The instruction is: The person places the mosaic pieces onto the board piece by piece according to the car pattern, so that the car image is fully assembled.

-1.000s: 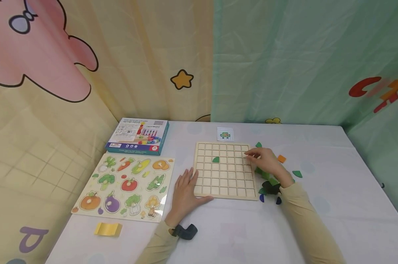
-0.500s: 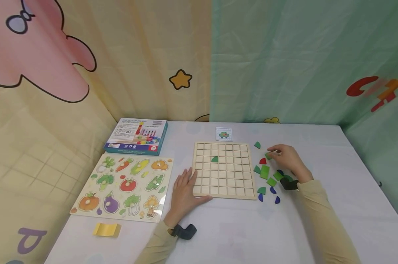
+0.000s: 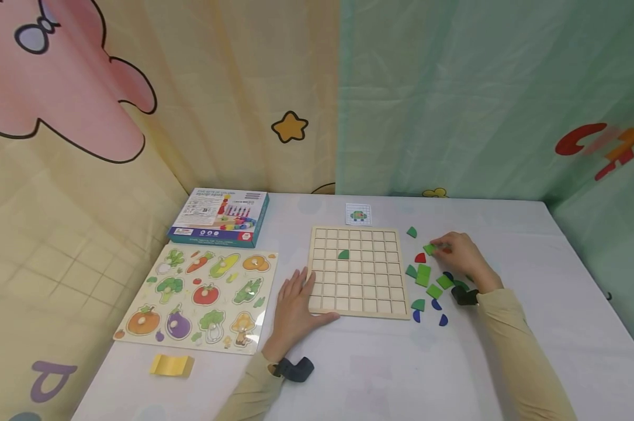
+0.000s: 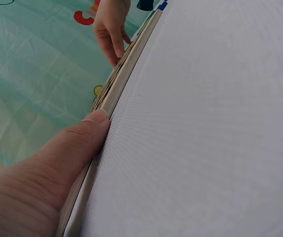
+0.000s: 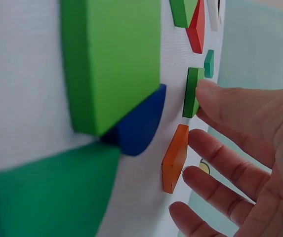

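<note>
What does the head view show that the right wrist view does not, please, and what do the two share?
Only the head view shows the grid board with the left hand resting on its corner, and the vegetable puzzle. Only the right wrist view shows the orange piece clear of the fingers. Both show the right hand touching a green square piece.

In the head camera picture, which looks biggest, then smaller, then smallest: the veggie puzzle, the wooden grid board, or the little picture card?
1. Vegetable puzzle, biggest.
2. Wooden grid board, somewhat smaller.
3. Pattern card, smallest by far.

White table (image 3: 380,374); yellow, green cartoon curtains (image 3: 443,99), probably fabric.
</note>
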`<action>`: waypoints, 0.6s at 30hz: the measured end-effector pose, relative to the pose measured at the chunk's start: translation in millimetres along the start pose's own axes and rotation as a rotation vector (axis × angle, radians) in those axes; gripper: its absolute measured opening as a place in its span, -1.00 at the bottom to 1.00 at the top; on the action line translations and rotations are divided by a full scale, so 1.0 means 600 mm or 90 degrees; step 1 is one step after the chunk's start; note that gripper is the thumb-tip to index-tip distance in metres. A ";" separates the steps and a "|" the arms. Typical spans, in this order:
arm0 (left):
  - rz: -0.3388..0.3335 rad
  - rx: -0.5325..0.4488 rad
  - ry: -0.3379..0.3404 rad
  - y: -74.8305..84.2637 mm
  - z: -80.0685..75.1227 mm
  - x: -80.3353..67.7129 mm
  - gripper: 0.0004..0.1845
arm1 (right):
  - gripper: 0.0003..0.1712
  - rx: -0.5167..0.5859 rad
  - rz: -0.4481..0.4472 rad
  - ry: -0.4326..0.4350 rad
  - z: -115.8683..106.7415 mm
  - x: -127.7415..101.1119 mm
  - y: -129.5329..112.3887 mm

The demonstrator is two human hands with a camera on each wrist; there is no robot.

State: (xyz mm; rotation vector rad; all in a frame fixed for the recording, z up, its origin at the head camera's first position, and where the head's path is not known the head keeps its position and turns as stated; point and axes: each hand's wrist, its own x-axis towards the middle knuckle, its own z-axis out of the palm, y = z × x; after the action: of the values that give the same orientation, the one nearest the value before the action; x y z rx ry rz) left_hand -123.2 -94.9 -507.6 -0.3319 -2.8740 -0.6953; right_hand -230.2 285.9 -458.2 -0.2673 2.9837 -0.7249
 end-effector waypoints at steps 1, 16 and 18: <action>0.003 0.000 0.002 0.000 0.000 0.000 0.14 | -0.64 -0.005 0.005 -0.002 0.000 -0.001 0.000; 0.001 -0.004 -0.004 0.000 -0.001 0.001 0.15 | -0.63 -0.036 0.015 -0.008 -0.001 -0.009 -0.011; 0.003 -0.006 -0.001 0.000 -0.001 0.000 0.14 | -0.64 -0.035 0.011 -0.009 -0.001 -0.008 -0.011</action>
State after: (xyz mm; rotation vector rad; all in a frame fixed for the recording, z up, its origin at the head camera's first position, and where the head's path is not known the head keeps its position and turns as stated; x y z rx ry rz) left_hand -123.3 -95.3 -507.2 -0.3411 -2.8715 -0.7077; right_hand -224.8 281.0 -454.5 -0.2474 2.9925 -0.6377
